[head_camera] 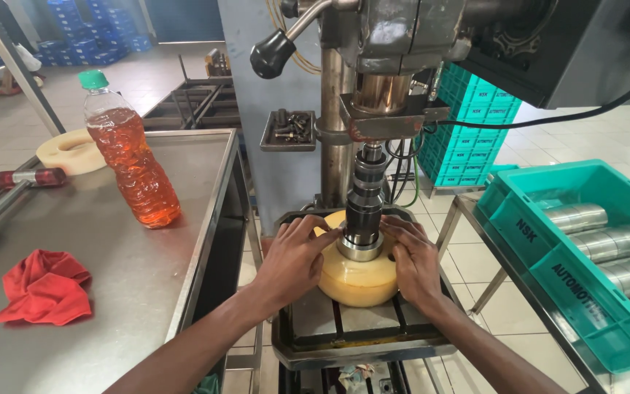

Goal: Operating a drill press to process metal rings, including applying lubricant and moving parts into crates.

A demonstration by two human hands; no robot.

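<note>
A head-worn camera looks down at a person's two bare hands working at an upright press or drilling machine. In the middle of the view, a thick, round, cream-yellow plastic block lies flat on the machine's dark slotted metal table. A shiny steel ring sits in the top of the block, and the machine's dark stepped steel spindle comes straight down into it from twelve o'clock. The left hand, at nine o'clock of the ring, lies curled over the block with fingertips touching the ring's rim. The right hand, at three o'clock, presses on the block's top with its fingers bent, also touching the ring. Neither hand is closed around anything; both steady the block and ring. As a judgement, the ring is already seated and lined up under the spindle, and the black-knobbed feed lever at eleven o'clock is untouched, so the pressing stroke looks not yet finished. The ring and block have their axis vertical, flat faces pointing up toward the spindle. Toward nine o'clock stands a steel bench with a green-capped bottle of orange liquid and a crumpled red cloth. At three o'clock a teal plastic crate holds silvery metal cylinders.
</note>
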